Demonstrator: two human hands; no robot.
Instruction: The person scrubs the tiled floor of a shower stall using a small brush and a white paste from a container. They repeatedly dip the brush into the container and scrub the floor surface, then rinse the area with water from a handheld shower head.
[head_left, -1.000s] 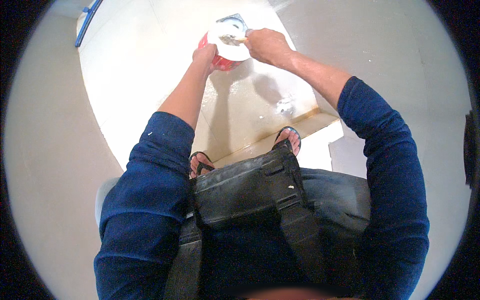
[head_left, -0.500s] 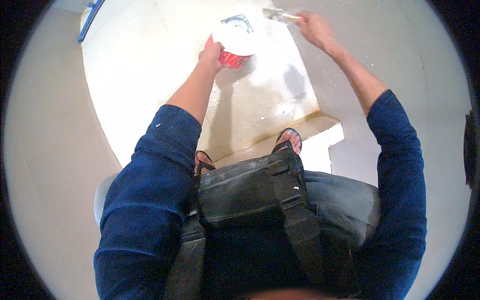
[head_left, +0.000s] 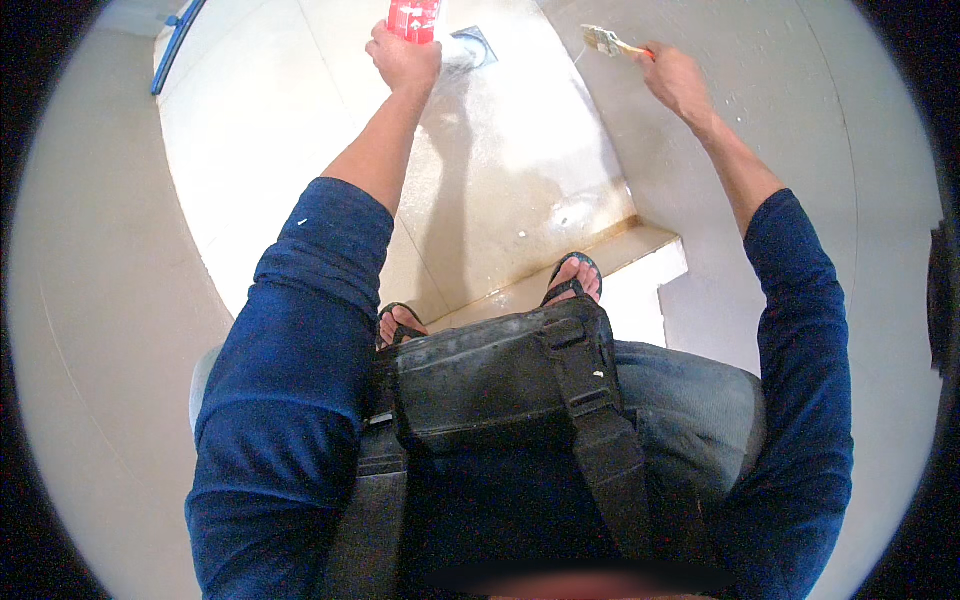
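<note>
At the far end of the floor, my left hand [head_left: 405,65] is closed round a small red tub [head_left: 413,22] with white marks on its side. The top of the tub is cut off by the picture's edge. Out to the right, my right hand [head_left: 680,85] grips a paintbrush [head_left: 606,42] by its reddish handle end. Its pale bristles point left, close to the grey wall [head_left: 760,100]. Between the two hands lies a square floor drain [head_left: 474,46], with a whitish blur like splashed water beside it.
A blue squeegee-like bar [head_left: 178,48] stands at the far left. The pale tiled floor [head_left: 290,110] looks wet. A low step [head_left: 630,250] runs by my sandalled feet [head_left: 572,280]. A black bag [head_left: 480,380] with straps lies across my lap.
My left hand has moved up and left with the tub, turning its white round top out of sight and uncovering the drain. My right hand has shifted right and slightly down with the paintbrush.
</note>
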